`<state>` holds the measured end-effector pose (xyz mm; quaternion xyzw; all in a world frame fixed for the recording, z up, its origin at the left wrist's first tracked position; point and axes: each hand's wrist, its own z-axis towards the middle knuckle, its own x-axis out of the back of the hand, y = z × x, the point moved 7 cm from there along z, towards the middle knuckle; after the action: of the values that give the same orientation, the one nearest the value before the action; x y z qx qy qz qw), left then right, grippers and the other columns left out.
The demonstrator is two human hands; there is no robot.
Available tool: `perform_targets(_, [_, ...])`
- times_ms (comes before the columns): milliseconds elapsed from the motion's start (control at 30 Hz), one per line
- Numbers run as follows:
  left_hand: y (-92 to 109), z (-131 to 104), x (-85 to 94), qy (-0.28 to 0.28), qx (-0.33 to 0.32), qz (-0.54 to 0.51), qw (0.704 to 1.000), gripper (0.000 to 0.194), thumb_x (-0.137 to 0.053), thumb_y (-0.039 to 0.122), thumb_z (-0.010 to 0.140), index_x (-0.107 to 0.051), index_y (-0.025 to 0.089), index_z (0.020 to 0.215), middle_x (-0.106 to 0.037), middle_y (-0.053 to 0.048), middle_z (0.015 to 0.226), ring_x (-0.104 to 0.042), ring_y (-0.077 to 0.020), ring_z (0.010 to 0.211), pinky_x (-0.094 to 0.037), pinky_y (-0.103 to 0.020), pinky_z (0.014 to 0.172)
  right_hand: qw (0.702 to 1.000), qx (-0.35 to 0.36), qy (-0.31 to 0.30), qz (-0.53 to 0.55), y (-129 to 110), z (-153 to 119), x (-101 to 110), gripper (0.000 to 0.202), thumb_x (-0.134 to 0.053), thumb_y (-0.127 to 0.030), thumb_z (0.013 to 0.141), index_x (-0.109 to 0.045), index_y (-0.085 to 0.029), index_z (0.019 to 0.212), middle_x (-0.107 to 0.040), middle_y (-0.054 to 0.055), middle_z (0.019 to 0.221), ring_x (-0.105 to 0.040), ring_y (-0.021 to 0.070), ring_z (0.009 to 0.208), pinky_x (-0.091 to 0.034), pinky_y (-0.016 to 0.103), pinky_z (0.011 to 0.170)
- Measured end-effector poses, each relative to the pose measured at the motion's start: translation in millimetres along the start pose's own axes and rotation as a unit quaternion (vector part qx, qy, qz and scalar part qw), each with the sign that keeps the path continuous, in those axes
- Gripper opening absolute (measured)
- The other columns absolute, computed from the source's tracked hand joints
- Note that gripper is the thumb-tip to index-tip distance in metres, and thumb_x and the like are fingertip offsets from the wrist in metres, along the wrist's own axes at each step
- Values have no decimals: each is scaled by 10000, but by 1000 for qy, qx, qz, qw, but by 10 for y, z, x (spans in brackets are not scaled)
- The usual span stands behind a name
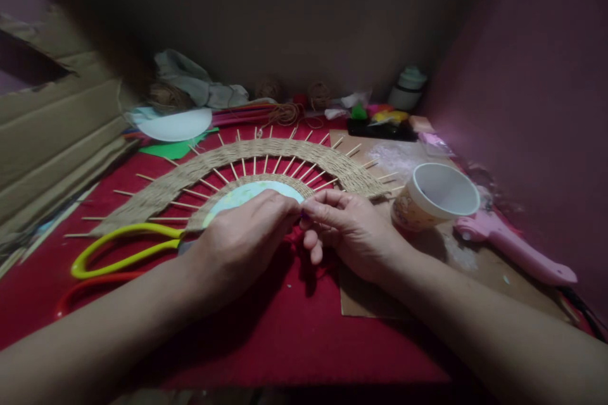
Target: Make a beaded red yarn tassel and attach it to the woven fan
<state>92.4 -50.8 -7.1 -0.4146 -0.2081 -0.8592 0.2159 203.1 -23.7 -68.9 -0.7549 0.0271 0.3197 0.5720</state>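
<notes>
My left hand (251, 231) and my right hand (349, 228) meet fingertip to fingertip above the red cloth. Each is closed in a pinch. A tiny dark purple bit shows between the fingertips, too small to make out. Just behind them lies a woven twine arch (247, 150) with thin sticks radiating through it, around a pale blue half-disc (251, 193). Scissors with yellow and red handles (128, 253) lie under my left forearm, their blades hidden. To the right of my right hand stands a white paper cup (434, 196).
A pink glue gun (517, 247) lies right of the cup on a cardboard sheet (363, 297). Behind the arch are a white plate (175, 125), twine balls (168, 96), a bottle (407, 87) and a black tray (382, 129). Cardboard (57, 133) stands at left.
</notes>
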Motion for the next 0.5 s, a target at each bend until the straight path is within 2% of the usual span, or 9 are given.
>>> perform_targets(500, [-16, 6, -23, -13, 15, -12, 1000, 123, -449, 194, 956, -567, 216, 928, -614, -19, 771, -588, -125, 646, -527, -265, 620, 1000, -12, 2, -7, -7, -8, -19, 220, -735, -315, 782, -590, -151, 766, -650, -2, 590, -603, 101, 422, -481, 189, 411])
